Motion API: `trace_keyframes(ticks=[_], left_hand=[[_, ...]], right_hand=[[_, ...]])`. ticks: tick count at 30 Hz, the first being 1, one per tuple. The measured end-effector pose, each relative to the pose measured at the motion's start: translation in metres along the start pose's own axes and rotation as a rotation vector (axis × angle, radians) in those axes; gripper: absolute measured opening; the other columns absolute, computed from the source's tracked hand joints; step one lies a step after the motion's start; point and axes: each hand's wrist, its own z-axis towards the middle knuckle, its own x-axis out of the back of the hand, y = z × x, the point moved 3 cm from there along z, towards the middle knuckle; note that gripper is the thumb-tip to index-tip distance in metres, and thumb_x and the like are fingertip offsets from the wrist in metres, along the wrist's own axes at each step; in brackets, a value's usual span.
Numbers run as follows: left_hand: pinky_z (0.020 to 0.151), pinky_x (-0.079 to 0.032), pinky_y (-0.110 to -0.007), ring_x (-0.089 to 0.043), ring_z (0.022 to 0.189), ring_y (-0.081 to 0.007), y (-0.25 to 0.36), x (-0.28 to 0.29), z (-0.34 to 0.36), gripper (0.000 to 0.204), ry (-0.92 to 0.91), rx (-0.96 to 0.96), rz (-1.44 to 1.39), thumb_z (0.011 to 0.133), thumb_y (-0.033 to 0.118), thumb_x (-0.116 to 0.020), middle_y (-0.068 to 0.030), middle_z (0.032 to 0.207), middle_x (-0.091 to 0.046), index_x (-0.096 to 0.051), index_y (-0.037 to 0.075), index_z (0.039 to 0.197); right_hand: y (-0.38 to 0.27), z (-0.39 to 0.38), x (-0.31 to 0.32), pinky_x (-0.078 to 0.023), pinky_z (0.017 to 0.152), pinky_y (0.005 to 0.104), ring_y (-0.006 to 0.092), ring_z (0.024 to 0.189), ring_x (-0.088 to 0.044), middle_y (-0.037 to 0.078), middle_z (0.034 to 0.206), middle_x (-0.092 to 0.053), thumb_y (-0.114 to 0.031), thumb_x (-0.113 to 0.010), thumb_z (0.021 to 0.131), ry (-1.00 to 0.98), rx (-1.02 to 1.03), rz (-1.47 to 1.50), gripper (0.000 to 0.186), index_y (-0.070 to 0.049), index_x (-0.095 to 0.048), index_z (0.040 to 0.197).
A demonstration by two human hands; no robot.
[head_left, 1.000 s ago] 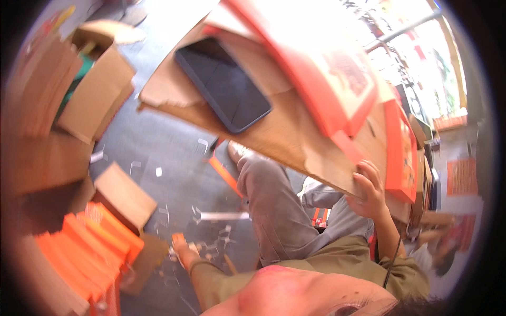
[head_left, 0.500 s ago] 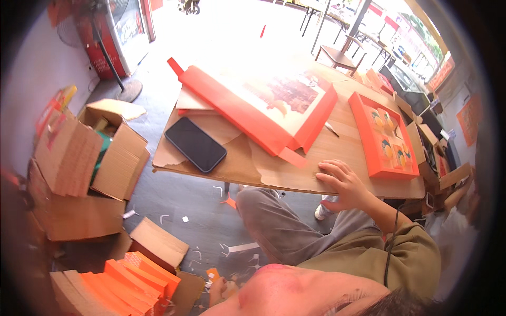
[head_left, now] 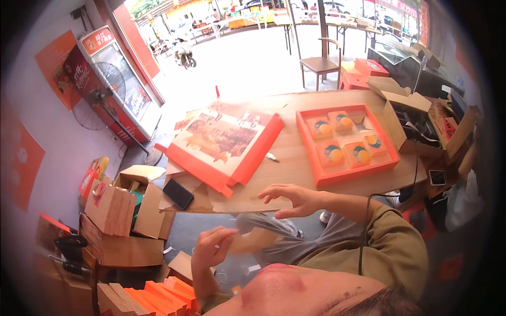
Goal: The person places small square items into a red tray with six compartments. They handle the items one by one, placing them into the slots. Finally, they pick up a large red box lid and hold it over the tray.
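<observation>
Head view shows the wooden table point(head_left: 295, 158) across the middle of the frame, and I sit at its near edge, so everything lies within my reach. On it, left of centre, lies the big orange box lid point(head_left: 224, 142), flat with its picture side up, probably put aside to leave the tray uncovered. To the right stands the orange tray point(head_left: 345, 143) with round cakes in its compartments. A black phone point(head_left: 178, 194) rests at the lower left corner of the table, away from the boxes. My right hand point(head_left: 292, 199) hovers over the table edge, fingers spread, holding nothing. My left hand point(head_left: 212, 246) is lower, in the air, fingers loosely curled, also empty.
</observation>
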Motion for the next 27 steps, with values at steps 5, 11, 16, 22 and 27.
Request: trace_keyframes(ticks=[5, 11, 16, 22, 27], left_hand=[[0.056, -0.052, -0.036, -0.067, 0.059, -0.0251, 0.125, -0.040, 0.149, 0.024, 0.348, -0.702, 0.140, 0.085, -0.011, -0.075, -0.0089, 0.077, -0.071, -0.080, 0.003, 0.104], [0.068, -0.061, -0.037, -0.069, 0.078, -0.0257, 0.164, -0.128, 0.290, 0.029, 0.743, -1.137, 0.212, 0.094, -0.006, -0.071, -0.0090, 0.096, -0.072, -0.071, 0.007, 0.120], [0.088, -0.060, -0.049, -0.067, 0.091, -0.0294, 0.151, -0.190, 0.346, 0.013, 0.972, -1.060, 0.252, 0.104, 0.006, -0.062, -0.0077, 0.099, -0.071, -0.065, 0.008, 0.117], [0.095, -0.057, -0.053, -0.064, 0.087, -0.0284, 0.117, -0.210, 0.384, 0.027, 0.942, -0.941, -0.037, 0.111, 0.025, -0.062, -0.0086, 0.097, -0.068, -0.055, 0.007, 0.130], [0.112, -0.050, -0.059, -0.052, 0.141, -0.0416, 0.103, -0.234, 0.399, 0.069, 0.702, -0.778, -0.272, 0.108, 0.047, -0.065, -0.0250, 0.166, -0.035, -0.039, 0.006, 0.157]], right_hand=[[-0.086, -0.035, 0.090, -0.045, 0.119, 0.0441, 0.0258, 0.144, -0.056, 0.015, 0.161, -0.053, -0.045, -0.082, 0.098, -0.006, 0.075, 0.374, 0.090, -0.004, -0.041, 0.167], [-0.119, -0.092, 0.187, -0.048, 0.114, 0.0408, 0.0257, 0.144, -0.055, 0.017, 0.164, -0.048, -0.051, -0.094, 0.079, 0.089, 0.111, 0.853, 0.132, -0.003, -0.016, 0.174], [-0.087, -0.124, 0.252, -0.050, 0.110, 0.0389, 0.0233, 0.137, -0.056, 0.013, 0.160, -0.051, -0.041, -0.093, 0.084, 0.013, 0.180, 0.629, 0.136, -0.008, -0.001, 0.178], [-0.070, -0.120, 0.273, -0.051, 0.110, 0.0392, 0.0228, 0.131, -0.059, 0.014, 0.152, -0.056, -0.021, -0.093, 0.083, 0.227, 0.112, 0.365, 0.132, -0.016, -0.004, 0.179], [-0.074, -0.123, 0.278, -0.055, 0.107, 0.0440, 0.0309, 0.128, -0.064, 0.022, 0.145, -0.057, -0.031, -0.102, 0.073, 0.759, -0.053, -0.286, 0.130, -0.014, -0.022, 0.174]])
